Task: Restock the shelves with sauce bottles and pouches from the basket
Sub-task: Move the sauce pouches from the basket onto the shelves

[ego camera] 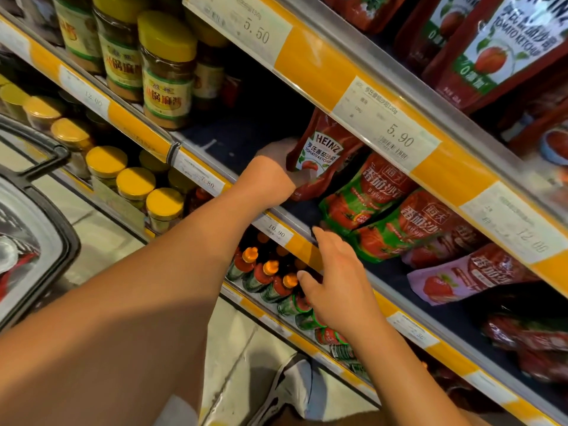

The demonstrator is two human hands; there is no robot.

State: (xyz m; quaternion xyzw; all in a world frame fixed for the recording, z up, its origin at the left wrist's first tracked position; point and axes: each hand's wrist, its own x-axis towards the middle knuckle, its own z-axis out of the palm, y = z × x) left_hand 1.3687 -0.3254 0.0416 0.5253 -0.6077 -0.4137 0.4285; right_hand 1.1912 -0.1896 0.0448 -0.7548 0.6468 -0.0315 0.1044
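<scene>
Nearest me, her right hand (pixel 335 284) hovers slack by the shelf (pixel 304 244) edge, seemingly for balance, while her left hand (pixel 278 167) grips a ketchup pouch (pixel 322 158), standing it beside the green pouches (pixel 368 192).

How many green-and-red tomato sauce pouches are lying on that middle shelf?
2 green-and-red pouches: one beside the Heinz ketchup pouch that the left hand holds, another to its right. More may hide behind.
</scene>
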